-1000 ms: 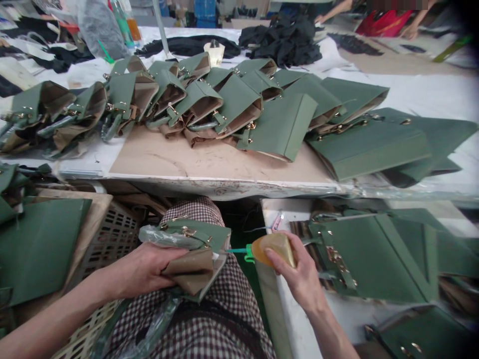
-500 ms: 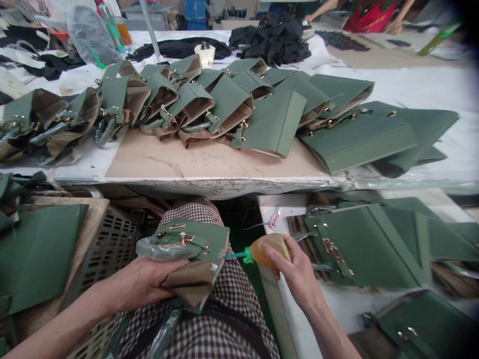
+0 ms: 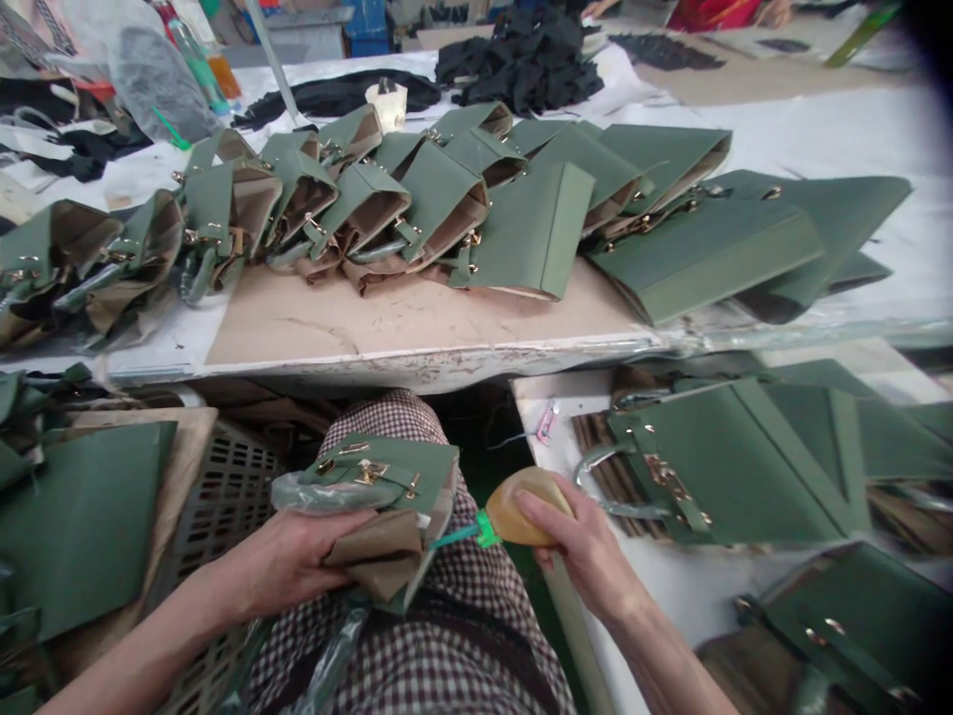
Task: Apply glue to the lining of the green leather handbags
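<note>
My left hand (image 3: 287,561) is closed round a small green handbag (image 3: 387,482) that rests on my checked lap, its brown lining folded out under my fingers and a plastic-wrapped handle on top. My right hand (image 3: 585,551) grips an amber squeeze bottle (image 3: 521,508). Its green nozzle (image 3: 466,534) touches the bag's open right edge.
A long row of green handbags (image 3: 417,209) lies on the workbench (image 3: 417,323) ahead. More green bags (image 3: 737,467) lie on a lower surface at right and at left (image 3: 74,516) over a slatted crate (image 3: 215,497). Black fabric (image 3: 521,60) is piled far back.
The nozzle has come down and left onto the bag's edge, and my right hand has shifted slightly with it. My left hand still holds the bag. The view has tipped a little.
</note>
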Tool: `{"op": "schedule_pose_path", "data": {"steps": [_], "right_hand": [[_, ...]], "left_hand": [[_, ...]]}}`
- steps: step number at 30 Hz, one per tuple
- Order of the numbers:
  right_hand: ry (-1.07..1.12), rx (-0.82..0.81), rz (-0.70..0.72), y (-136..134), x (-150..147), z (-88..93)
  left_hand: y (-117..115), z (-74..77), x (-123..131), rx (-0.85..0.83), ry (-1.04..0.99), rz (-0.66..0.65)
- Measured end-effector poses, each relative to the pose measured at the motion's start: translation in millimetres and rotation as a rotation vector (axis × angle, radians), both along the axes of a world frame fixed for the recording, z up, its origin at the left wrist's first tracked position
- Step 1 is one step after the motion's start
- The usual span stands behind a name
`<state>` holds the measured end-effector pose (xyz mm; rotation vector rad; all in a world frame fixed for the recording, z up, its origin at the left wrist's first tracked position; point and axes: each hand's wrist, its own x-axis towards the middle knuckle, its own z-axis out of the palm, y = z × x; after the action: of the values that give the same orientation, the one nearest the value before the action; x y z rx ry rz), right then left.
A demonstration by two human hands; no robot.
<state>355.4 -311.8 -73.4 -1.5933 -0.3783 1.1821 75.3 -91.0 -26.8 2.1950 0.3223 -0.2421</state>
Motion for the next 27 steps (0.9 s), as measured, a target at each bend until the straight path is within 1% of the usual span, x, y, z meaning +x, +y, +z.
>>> {"op": "schedule_pose_path", "data": {"steps": [4, 7, 11, 15, 20, 24, 27], "right_hand": [[0.156, 0.049, -0.016, -5.2, -15.1, 7.8], [0.203, 0.054, -0.041, -10.8, -25.9, 14.6], [0.288, 0.094, -0.089, -17.4, -38.9, 18.9], [0.330, 0.157, -0.219, -20.4, -52.2, 14.7], [0.322, 0.147, -0.331, -24.8, -66.1, 0.5], [0.323, 0.141, -0.340, -30.1, -70.2, -4.9], [0.337, 0.132, -0.321, -30.5, -69.1, 1.1]], "left_hand": [[0.0, 1.2, 2.1, -0.047, 0.036, 0.000], [-0.6, 1.1, 2.5, -0.067, 0.043, -0.002], [-1.0, -0.1, 1.3, -0.071, 0.026, 0.034], [-3.1, -2.1, 0.6, -0.051, 0.010, 0.102], [-7.4, -2.6, -0.4, -0.055, -0.009, 0.221], [-9.1, -2.1, -0.7, -0.077, -0.007, 0.258], [-10.5, -0.5, 3.2, -0.066, -0.011, 0.253]]}}
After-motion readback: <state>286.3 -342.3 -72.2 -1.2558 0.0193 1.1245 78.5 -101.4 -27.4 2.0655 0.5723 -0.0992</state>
